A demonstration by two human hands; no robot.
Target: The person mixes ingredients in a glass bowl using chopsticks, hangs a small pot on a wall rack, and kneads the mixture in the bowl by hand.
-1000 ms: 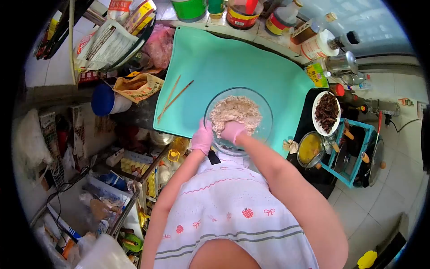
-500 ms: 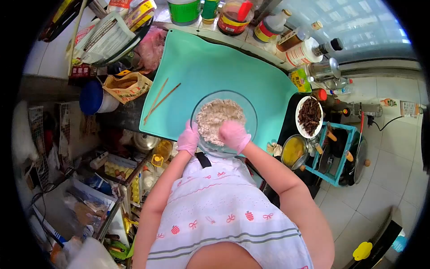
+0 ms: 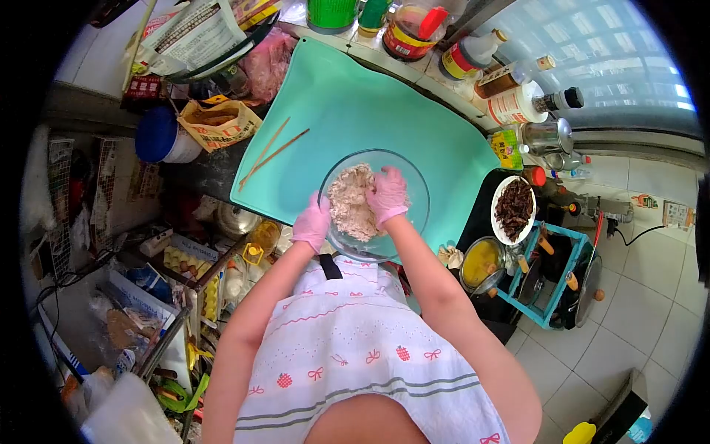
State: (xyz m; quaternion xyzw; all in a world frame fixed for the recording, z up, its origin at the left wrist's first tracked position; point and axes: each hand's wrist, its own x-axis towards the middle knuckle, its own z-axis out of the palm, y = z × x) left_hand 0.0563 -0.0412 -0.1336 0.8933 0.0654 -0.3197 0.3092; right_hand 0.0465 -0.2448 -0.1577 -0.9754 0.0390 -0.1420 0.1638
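A clear glass bowl (image 3: 414, 174) stands at the front edge of a green mat (image 3: 355, 96). Crumbly, pale pinkish dough (image 3: 353, 203) fills its left and middle part. My left hand (image 3: 312, 222), in a pink glove, grips the bowl's left rim. Inside the bowl, at the right, my right hand (image 3: 387, 194), also in a pink glove, has its fingers curled against the dough's right side. Two thin sticks (image 3: 274, 159) lie on the mat to the left.
Bottles and jars (image 3: 510, 103) line the ledge behind the mat. To the right are a white plate of dark brown food (image 3: 513, 210), a pot with yellow liquid (image 3: 482, 260) and a turquoise rack (image 3: 547, 318). An open paper bag (image 3: 218, 124) is at the left.
My right hand has moved from the front of the bowl to its right side, and the dough is pushed leftward. My left hand stays at the rim. The camera view has shifted slightly.
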